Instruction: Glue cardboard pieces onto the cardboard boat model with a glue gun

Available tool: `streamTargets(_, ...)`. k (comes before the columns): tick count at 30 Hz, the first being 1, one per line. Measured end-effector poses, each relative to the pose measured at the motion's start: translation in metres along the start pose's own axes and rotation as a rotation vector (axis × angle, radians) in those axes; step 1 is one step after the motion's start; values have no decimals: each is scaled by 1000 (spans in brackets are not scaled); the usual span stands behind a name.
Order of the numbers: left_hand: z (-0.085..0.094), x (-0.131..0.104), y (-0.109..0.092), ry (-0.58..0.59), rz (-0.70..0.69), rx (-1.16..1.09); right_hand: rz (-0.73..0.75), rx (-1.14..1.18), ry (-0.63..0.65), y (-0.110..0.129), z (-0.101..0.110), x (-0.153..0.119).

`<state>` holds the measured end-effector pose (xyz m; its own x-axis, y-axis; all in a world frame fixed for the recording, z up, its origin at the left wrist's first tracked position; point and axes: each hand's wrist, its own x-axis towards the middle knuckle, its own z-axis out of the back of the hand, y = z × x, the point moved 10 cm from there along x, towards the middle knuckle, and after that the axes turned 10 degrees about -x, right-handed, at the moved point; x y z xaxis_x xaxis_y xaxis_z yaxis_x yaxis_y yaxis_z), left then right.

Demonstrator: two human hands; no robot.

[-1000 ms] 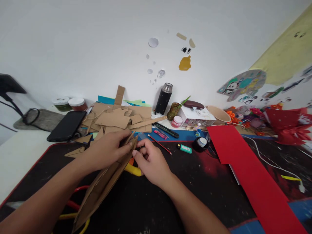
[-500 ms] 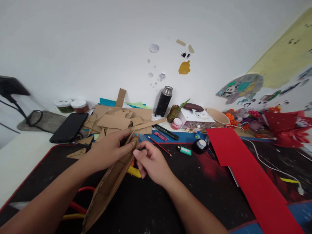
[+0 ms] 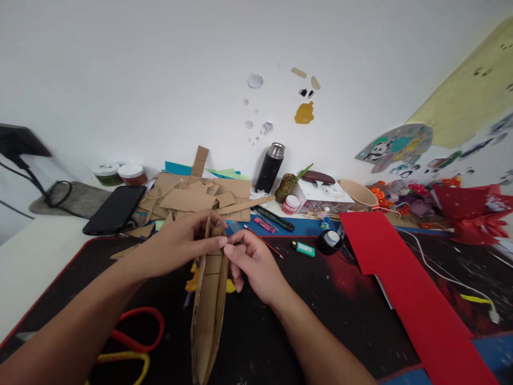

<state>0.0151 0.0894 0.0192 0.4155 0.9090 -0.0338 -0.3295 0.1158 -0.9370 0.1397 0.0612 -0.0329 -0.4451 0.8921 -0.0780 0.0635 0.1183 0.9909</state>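
A long, narrow cardboard piece (image 3: 210, 315) with raised sides, shaped like a boat hull, points away from me over the dark mat. My left hand (image 3: 188, 243) grips its far end, thumb on the near side and fingers behind. My right hand (image 3: 252, 262) is pinched at the right side of that same end, thumb and forefinger together; whatever is between these fingertips is too small to make out. Behind the cardboard lies a yellow tool (image 3: 191, 280), mostly hidden. Scissors with a red and a yellow handle loop (image 3: 146, 350) rest by my left forearm.
Cardboard scraps (image 3: 188, 198) are heaped at the back. Along the middle lie a box cutter (image 3: 276, 219), a red pencil (image 3: 274, 248) and a green lighter (image 3: 303, 248). A black flask (image 3: 270, 168) stands by the wall. Red card (image 3: 404, 289) covers the right side.
The cardboard piece has swung so its near end moved right and it now points almost straight away from me. More of the scissors and the yellow tool shows. Both hands stay at the far end.
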Motion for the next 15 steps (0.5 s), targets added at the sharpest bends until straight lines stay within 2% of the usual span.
streamTargets(3,-3,3,5,22,-32,-135,1,-12,9,-1,-3,0)
streamTargets(6,0,6,9,-29,-59,-184,-17,-33,33,-5,-10,0)
streamTargets(10,3,6,9,-86,-57,-150,-40,-33,45,-10,-15,-1)
streamTargets(15,-1,2,8,-16,-19,-71,-35,9,-7,-10,-6,2)
